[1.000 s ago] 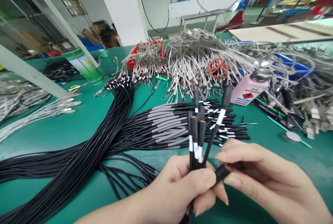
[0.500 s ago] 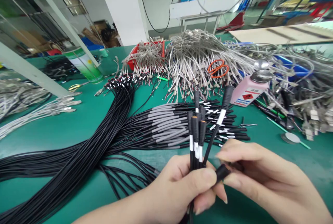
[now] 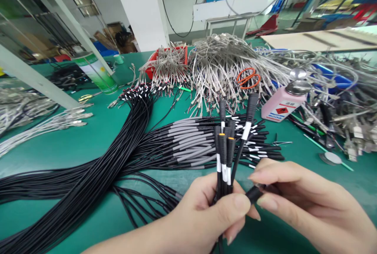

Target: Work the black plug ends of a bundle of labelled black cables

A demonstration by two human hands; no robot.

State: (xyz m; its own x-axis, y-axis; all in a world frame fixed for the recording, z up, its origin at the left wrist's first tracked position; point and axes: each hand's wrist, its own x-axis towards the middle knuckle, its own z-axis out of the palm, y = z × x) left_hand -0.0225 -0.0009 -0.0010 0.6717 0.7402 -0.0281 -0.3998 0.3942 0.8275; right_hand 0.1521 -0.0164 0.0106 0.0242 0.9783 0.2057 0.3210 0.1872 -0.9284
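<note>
My left hand [image 3: 206,210] is closed round a small bunch of black cables [image 3: 225,155] that stand upright, each with a white band and a black connector on top. One longer cable in the bunch [image 3: 249,116] leans to the right. My right hand [image 3: 297,199] pinches a black connector end [image 3: 253,194] right beside my left thumb. Behind the hands a big fan of black cables [image 3: 118,159] with grey sleeves [image 3: 191,140] lies on the green table [image 3: 73,144].
Heaps of grey wire harnesses [image 3: 224,65] cover the back of the table, with orange scissors [image 3: 246,77] on top and a red bin [image 3: 165,63]. A pink bottle [image 3: 282,102] stands right of the bunch. A green-white can [image 3: 96,73] stands at the left.
The longer cable in the bunch has swung slightly to the left. Both hands have stayed almost in place, and their grips are unchanged.
</note>
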